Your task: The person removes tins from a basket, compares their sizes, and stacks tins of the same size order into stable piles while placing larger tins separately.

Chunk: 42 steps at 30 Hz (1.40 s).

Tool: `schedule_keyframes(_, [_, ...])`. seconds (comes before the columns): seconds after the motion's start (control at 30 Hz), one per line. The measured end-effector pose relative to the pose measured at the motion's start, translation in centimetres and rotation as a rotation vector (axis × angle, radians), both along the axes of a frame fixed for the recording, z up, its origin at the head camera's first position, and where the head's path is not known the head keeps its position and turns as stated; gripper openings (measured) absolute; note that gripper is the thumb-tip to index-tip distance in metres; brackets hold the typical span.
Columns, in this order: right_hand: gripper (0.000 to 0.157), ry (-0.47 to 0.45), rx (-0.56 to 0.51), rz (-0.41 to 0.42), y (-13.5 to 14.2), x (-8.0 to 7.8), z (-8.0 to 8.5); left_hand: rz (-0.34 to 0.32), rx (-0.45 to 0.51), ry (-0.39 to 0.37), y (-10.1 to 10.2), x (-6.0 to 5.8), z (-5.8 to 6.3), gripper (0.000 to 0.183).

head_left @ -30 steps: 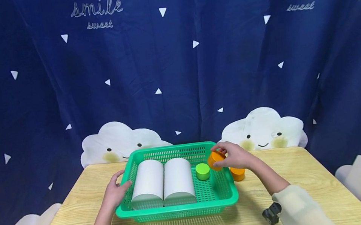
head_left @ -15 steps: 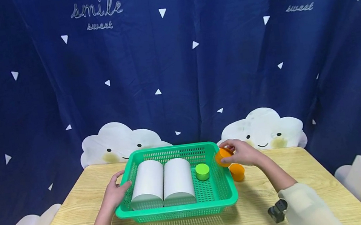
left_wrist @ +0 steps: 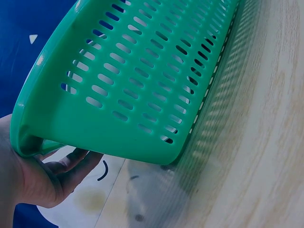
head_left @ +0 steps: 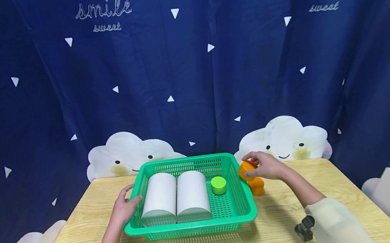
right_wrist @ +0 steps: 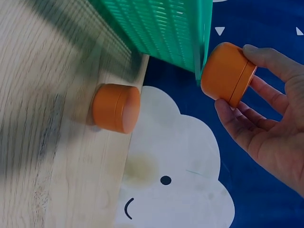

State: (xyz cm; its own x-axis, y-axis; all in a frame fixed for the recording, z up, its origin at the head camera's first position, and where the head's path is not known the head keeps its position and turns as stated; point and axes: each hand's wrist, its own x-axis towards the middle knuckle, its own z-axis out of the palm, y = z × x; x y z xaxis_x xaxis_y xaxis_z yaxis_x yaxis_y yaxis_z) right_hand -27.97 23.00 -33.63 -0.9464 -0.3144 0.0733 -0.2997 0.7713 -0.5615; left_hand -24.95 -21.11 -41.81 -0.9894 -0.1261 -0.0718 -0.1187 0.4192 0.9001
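My left hand [head_left: 124, 206] grips the left rim of a green plastic basket [head_left: 192, 225], thumb over the edge; in the left wrist view its fingers [left_wrist: 78, 166] curl below the rim. My right hand [head_left: 267, 166] pinches a small orange round tin [right_wrist: 223, 73] between thumb and fingertips. A seam runs round this tin near the end by the fingers. It is up beside the basket's right rim, above the table. Below it, a second orange tin [right_wrist: 115, 108] stands on the table, close to the basket's right side.
Inside the basket, two large white cylinders [head_left: 159, 196] lie side by side on the left. A light green round tin [head_left: 218, 185] stands to their right. The wooden table [head_left: 296, 219] ends at a dark blue curtain [head_left: 188, 69] with white clouds.
My right hand has carried the orange tin rightward from over the basket's inside to beyond its right rim. The left hand and the basket have stayed in place.
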Motion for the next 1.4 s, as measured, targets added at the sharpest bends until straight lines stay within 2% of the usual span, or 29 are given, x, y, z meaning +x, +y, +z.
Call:
schedule_keyframes(0.77, [0.051, -0.055, 0.01, -0.068, 2.0, -0.4, -1.7, 0.014, -0.013, 0.0, 0.0, 0.1, 0.0, 0.057])
schedule_keyframes(1.4, [0.05, -0.035, 0.021, -0.111, 2.7, -1.3, -3.4, 0.017, -0.011, -0.001, 0.0, 0.0, -0.1, 0.058])
